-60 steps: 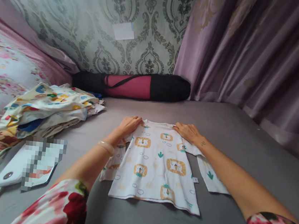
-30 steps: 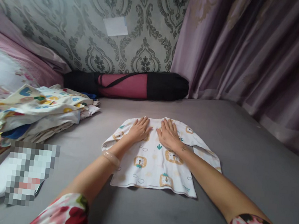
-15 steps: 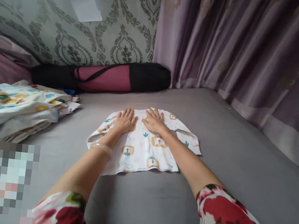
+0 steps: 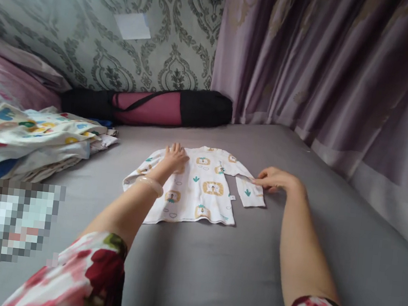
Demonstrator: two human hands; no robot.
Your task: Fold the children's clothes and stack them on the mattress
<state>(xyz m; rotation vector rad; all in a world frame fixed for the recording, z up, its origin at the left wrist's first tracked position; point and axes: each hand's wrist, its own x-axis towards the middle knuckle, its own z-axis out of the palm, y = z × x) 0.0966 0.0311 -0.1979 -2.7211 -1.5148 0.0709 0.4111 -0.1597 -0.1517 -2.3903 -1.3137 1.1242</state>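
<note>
Forearms in red-flowered cuffs stretch out over the grey bed point(image 4: 212, 272). Just beyond them the small printed shirt point(image 4: 199, 192) lies flat, front up, hem towards the person. The left hand point(image 4: 174, 158) rests open, palm down, on the shirt's left shoulder. The right hand point(image 4: 274, 179) sits just off the cloth to the right, fingers curled, tips at the upper edge of the right sleeve point(image 4: 249, 195); whether they pinch it I cannot tell. Handling that sleeve cleanly probably calls for the left palm to pin the body while the right moves slowly, without wrinkling the cloth. Farther off lie a clothes pile point(image 4: 32, 138) and a rolled mat point(image 4: 150, 107).
</note>
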